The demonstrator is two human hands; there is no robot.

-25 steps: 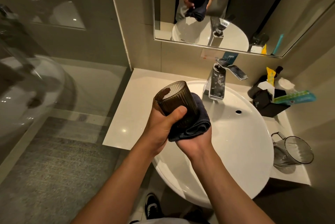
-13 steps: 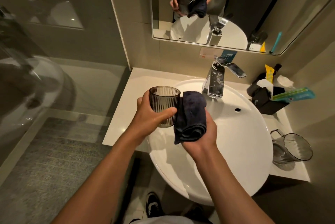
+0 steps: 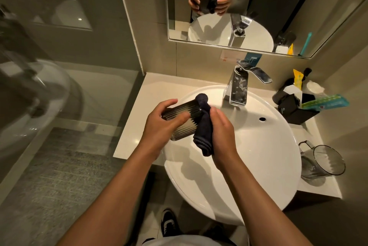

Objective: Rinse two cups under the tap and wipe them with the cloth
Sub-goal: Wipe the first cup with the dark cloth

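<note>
My left hand grips a dark ribbed glass cup, tipped on its side with its mouth toward the right, over the left edge of the white basin. My right hand holds a dark navy cloth pressed against the cup's mouth; part of the cloth sticks up above the rim. A second cup, clear with a handle, lies tilted on the counter at the right of the basin. The chrome tap stands behind the basin with no water running.
A black holder with a teal toothbrush pack, a yellow tube and bottles crowds the back right corner. The mirror hangs above the tap. The cream counter extends left; a glass shower screen stands at the left.
The cup went from upright in my left hand to lying on its side. The cloth, held beside it before, now presses into the cup's mouth under my right hand.
</note>
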